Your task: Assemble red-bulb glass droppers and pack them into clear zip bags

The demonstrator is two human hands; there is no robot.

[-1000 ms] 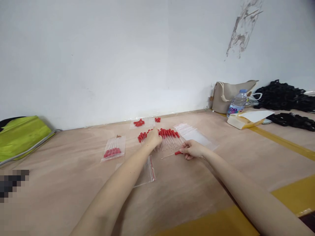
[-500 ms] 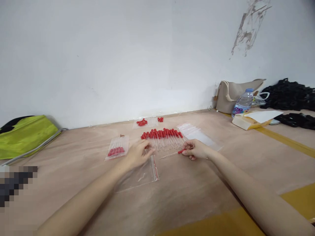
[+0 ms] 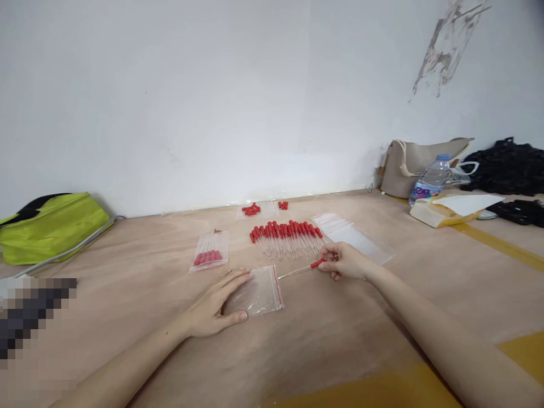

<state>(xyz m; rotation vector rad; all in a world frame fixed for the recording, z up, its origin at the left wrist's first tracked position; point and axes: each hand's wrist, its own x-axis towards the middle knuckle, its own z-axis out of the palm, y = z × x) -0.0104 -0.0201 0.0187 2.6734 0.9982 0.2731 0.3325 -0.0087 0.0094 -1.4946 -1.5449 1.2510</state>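
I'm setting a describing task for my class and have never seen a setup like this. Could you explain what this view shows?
There is no machine: these are one person's bare hands, seen from a camera worn on their head, looking forward and down.

The left hand is spread over a clear zip bag. The right hand holds a thin red-topped stick, its clear end pointing towards the bag's red-striped edge.

Beyond them on the brown surface lies a row of similar sticks. To its left is a filled bag; farther back are small red pieces. At the right stands a water bottle.
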